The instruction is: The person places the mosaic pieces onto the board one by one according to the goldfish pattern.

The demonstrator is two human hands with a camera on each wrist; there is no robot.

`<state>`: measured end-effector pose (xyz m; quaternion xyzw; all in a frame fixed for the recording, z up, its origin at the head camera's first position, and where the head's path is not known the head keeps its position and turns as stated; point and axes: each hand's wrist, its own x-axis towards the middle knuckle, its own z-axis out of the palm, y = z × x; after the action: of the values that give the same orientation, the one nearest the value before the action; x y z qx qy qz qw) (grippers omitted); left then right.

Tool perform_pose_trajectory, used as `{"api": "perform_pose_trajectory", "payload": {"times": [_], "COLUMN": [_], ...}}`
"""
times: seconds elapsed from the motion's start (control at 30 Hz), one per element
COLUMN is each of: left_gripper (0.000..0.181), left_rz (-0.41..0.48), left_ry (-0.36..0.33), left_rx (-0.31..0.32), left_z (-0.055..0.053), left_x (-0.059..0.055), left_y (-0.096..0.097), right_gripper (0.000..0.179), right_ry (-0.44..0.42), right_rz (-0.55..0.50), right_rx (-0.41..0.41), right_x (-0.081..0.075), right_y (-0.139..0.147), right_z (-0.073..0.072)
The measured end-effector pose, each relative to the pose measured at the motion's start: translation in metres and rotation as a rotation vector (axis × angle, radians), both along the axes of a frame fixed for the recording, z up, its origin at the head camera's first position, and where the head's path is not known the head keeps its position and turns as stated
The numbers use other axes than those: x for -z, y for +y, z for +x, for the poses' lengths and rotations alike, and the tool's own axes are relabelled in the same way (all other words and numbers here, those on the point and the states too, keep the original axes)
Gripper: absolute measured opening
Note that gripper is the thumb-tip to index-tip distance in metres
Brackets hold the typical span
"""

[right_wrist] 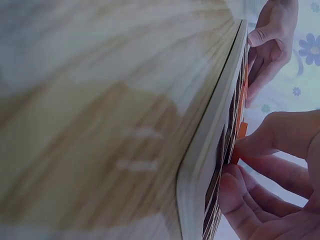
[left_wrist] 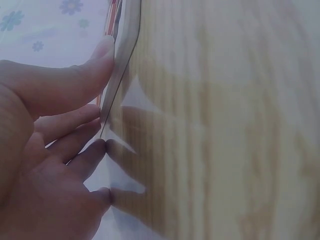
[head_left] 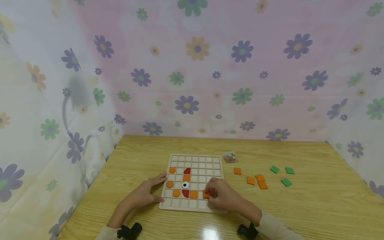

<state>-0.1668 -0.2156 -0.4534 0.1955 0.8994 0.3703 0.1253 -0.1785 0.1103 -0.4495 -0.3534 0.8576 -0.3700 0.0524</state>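
A wooden grid board [head_left: 207, 210] lies on the table in front of me. My right hand [head_left: 222, 196] pinches an orange square tile [head_left: 205, 194] low over the board's lower right cells; the right wrist view shows thumb and fingers [right_wrist: 257, 142] at its edge. On the board sit orange round tiles [head_left: 169, 184], red quarter-circle tiles [head_left: 187, 171], an eye tile [head_left: 186, 185] and orange square tiles [head_left: 193, 194]. My left hand [head_left: 144, 193] rests at the board's left edge, fingers spread and thumb at the lower corner, as the left wrist view also shows.
Right of the board lie several loose orange square tiles [head_left: 250, 180] and three green tiles [head_left: 286, 182]. A small pattern card [head_left: 230, 156] is by the board's upper right corner. Flowered cloth [head_left: 216, 83] hangs behind and beside the wooden table [head_left: 315, 213].
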Motion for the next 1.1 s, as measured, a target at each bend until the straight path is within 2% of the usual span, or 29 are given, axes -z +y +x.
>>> {"api": "perform_pose_trajectory", "payload": {"times": [0.23, 0.57, 0.93, 1.1], "left_gripper": [0.075, 0.076, 0.075, 0.076], "left_rz": [-0.007, -0.009, -0.008, -0.01], "left_ry": [0.008, 0.006, 0.004, 0.007], "left_rx": [0.003, 0.001, 0.0, 0.001], "left_z": [-0.001, -0.001, -0.001, 0.0], "left_x": [0.0, 0.001, 0.0, 0.001], "left_y": [0.001, -0.001, 0.0, 0.0], "right_gripper": [0.019, 0.017, 0.01, 0.011], "right_ry": [0.054, 0.073, 0.053, 0.037], "right_rz": [-0.009, -0.01, 0.02, 0.052], "right_rx": [-0.004, -0.019, -0.038, 0.002], "right_x": [0.002, 0.004, 0.001, -0.002], "right_y": [-0.009, -0.015, -0.011, -0.003], "right_z": [0.001, 0.002, 0.004, 0.004]}}
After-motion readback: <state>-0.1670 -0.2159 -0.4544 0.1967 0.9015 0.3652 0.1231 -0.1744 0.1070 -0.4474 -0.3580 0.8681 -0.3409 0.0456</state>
